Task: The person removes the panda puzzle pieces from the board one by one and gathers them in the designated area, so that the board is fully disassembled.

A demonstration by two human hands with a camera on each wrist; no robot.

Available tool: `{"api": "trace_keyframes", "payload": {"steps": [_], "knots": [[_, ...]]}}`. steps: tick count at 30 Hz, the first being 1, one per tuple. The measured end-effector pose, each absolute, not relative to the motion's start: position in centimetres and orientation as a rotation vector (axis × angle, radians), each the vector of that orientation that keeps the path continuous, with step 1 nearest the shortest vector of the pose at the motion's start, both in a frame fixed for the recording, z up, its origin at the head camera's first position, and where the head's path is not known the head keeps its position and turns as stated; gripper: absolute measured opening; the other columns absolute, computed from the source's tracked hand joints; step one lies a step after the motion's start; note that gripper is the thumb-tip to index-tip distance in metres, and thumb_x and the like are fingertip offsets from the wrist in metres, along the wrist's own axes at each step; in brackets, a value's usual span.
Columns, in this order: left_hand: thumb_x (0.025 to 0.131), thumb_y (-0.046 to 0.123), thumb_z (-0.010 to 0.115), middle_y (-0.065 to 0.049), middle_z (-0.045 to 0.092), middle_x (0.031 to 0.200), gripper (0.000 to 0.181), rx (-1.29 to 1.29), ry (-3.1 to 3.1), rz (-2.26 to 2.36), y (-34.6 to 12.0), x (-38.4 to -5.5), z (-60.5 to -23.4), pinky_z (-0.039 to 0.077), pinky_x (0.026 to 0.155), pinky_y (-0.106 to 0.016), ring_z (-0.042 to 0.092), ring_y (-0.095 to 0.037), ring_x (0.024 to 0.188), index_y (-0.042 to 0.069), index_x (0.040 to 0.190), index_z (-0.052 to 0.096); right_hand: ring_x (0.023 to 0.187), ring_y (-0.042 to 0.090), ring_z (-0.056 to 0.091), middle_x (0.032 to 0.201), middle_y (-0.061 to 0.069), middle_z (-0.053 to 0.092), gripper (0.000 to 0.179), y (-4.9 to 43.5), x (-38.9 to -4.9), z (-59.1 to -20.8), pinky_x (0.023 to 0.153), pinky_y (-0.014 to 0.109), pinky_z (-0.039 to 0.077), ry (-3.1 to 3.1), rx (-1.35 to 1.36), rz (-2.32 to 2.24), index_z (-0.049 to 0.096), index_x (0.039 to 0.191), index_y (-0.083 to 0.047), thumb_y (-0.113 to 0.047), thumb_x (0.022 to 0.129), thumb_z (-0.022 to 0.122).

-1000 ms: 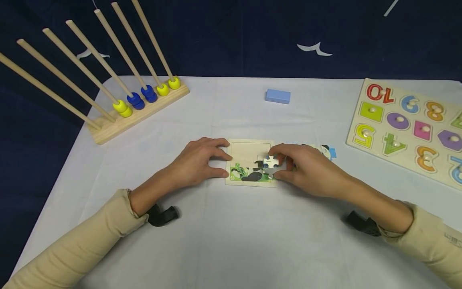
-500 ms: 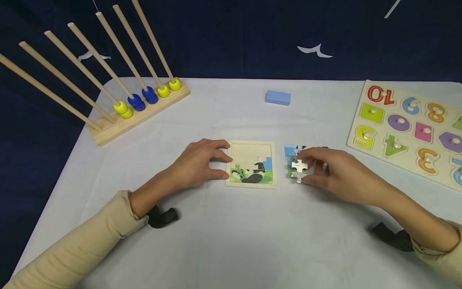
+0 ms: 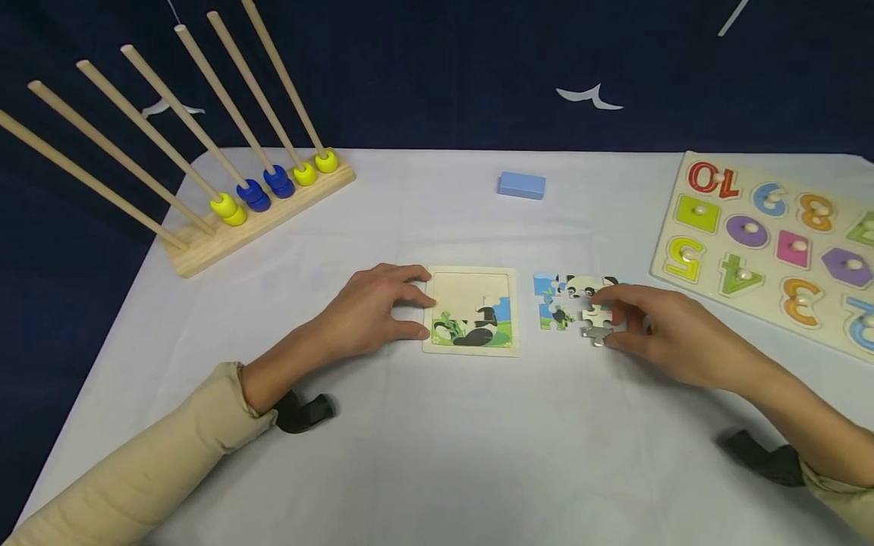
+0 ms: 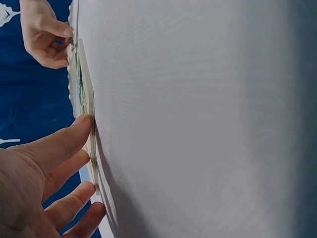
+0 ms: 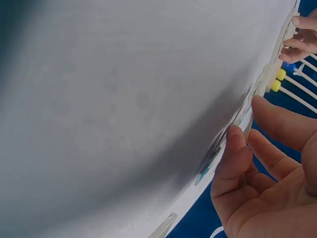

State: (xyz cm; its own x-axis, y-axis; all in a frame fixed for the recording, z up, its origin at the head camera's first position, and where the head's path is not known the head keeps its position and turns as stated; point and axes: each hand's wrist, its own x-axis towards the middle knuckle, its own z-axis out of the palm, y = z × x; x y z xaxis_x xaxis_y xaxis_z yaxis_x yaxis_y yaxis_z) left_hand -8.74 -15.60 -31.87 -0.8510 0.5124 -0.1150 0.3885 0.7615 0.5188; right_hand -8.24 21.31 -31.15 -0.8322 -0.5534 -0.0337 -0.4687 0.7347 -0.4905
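My left hand (image 3: 372,311) touches the left edge of a small wooden jigsaw tray (image 3: 456,288), its thumb and fingers spread along that side. In the left wrist view the thumb (image 4: 74,131) lies at the tray's edge. The lower part of the tray holds fitted pieces of a panda picture (image 3: 474,334); bare wood shows above them. To the right, my right hand (image 3: 672,334) pinches a jigsaw piece (image 3: 597,334) with a pale grey face showing. It overlaps several loose panda pieces (image 3: 580,285) in the head view. The hand hides some of these.
A bead abacus (image 3: 262,216) with tall wooden rods stands at the back left. A light blue block (image 3: 522,185) lies at the back. The knobbed number board (image 3: 754,277) is at the right, on the white-covered table (image 3: 478,440). A dark curtain (image 3: 437,76) hangs behind.
From over the tray, my right hand has moved right with the jigsaw piece, to the loose pieces, uncovering the tray's right side and some loose pieces. The left hand stays at the tray.
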Motion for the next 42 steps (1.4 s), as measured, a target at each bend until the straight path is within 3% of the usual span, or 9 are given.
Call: {"api": "trace_keyframes", "payload": {"steps": [19,31,37,42], "knots": [[0.079,0.023,0.085,-0.006,0.055,0.140,0.040,0.694,2.700,0.747,-15.7,-8.7,-32.0,0.034,0.105,-0.054,0.046,-0.031,0.130,0.010,0.116,0.075,0.074,0.015,0.046,0.082,-0.004,0.051,0.047,20.6,-8.8,-31.4,0.061,0.026,0.036,2.731,-0.752,-0.666,0.064,0.124,-0.001,0.000,0.080,0.079],[0.079,0.023,0.086,-0.006,0.054,0.140,0.041,0.691,2.700,0.747,-15.7,-8.7,-32.0,0.033,0.106,-0.054,0.046,-0.031,0.131,0.010,0.116,0.075,0.075,0.013,0.051,0.084,-0.005,0.056,0.035,20.4,-9.2,-29.9,0.062,0.027,0.043,2.763,-0.778,-0.655,0.067,0.117,-0.004,-0.002,0.083,0.076],[0.078,0.023,0.086,-0.006,0.054,0.140,0.041,0.685,2.697,0.741,-15.7,-8.7,-31.9,0.034,0.105,-0.053,0.046,-0.031,0.131,0.010,0.116,0.075,0.073,0.014,0.051,0.082,-0.004,0.056,0.031,18.9,-9.3,-28.9,0.058,0.025,0.041,2.742,-0.781,-0.733,0.068,0.117,-0.004,-0.006,0.086,0.075],[0.079,0.023,0.085,-0.006,0.054,0.141,0.041,0.690,2.697,0.734,-15.7,-8.7,-31.8,0.034,0.105,-0.053,0.046,-0.031,0.131,0.010,0.116,0.075,0.075,0.014,0.051,0.084,-0.004,0.056,0.031,17.1,-9.0,-28.9,0.062,0.025,0.043,2.693,-0.819,-0.819,0.068,0.116,-0.005,-0.010,0.087,0.076]]}}
